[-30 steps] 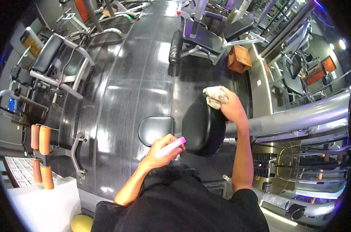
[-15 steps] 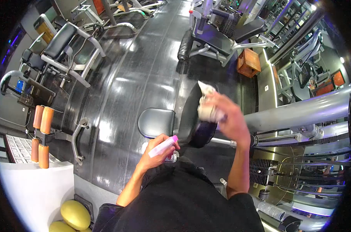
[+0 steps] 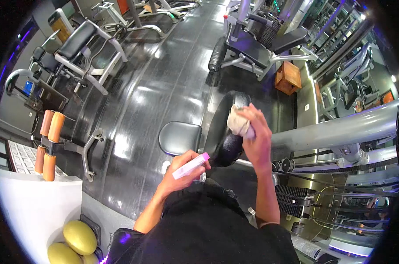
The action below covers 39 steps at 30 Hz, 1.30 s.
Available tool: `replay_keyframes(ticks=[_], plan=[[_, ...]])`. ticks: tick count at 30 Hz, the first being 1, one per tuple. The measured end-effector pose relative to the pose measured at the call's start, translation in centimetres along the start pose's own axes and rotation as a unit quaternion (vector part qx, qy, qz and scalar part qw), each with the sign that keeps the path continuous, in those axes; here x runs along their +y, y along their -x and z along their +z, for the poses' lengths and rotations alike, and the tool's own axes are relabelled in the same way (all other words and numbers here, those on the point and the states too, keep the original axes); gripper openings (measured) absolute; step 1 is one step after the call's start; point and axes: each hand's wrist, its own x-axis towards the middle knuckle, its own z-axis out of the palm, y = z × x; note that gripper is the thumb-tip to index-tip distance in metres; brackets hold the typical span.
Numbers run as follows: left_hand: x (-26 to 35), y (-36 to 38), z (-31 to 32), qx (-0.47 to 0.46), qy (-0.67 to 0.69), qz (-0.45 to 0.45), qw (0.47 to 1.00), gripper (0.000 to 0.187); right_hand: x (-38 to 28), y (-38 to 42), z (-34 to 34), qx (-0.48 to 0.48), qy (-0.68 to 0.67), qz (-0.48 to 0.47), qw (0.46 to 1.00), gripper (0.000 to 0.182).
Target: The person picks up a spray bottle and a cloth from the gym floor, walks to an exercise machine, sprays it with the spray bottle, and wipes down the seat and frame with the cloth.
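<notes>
My right hand [image 3: 259,141] is closed around a crumpled cream cloth [image 3: 238,123]. The cloth presses on the upper right side of a black padded backrest [image 3: 218,121]. Lower and to the left, my left hand [image 3: 176,178] grips a spray bottle with a pink and white trigger head [image 3: 191,166]; most of its body is hidden by the fingers. Just beyond the left hand lies a rounded black seat pad [image 3: 179,137], which neither hand touches.
A thick silver machine tube [image 3: 340,123] runs off to the right beside my right forearm. A wooden box [image 3: 288,78] and a padded bench machine [image 3: 250,48] stand ahead. Orange foam rollers [image 3: 55,127] and yellow-green balls [image 3: 80,236] are at the left.
My right hand and the cloth have moved slightly down along the backrest. My left hand keeps the spray bottle, now slightly further right. The whole view has shifted a little.
</notes>
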Motion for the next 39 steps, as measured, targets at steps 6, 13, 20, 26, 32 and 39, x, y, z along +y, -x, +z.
replay_keyframes(ticks=[6,13,20,26,32,39], plan=[[3.1,-0.5,0.5,0.101,0.077,0.06,0.99,0.018,-3.0,-1.3,2.8,0.005,-0.232,-0.011,0.973,0.051],[7.9,-1.0,0.2,0.195,0.114,0.127,0.966,0.03,-6.8,2.8,7.5,0.043,-0.606,0.238,0.758,0.031],[7.1,-0.6,0.9,0.258,-0.032,0.148,0.954,0.036,-4.6,4.8,9.7,-0.022,-0.755,0.447,0.48,0.032],[5.5,0.9,0.1,0.096,0.107,0.187,0.972,0.026,-6.5,3.1,6.5,0.11,-0.378,0.138,0.909,0.035],[5.5,0.1,-0.8,0.089,-0.112,0.104,0.984,0.015,-2.6,-1.5,-1.3,0.014,0.029,-0.026,0.999,0.049],[3.1,0.4,-1.4,0.085,-0.096,0.047,0.991,0.015,8.6,-8.0,2.3,-0.201,-0.173,0.14,0.954,0.025]])
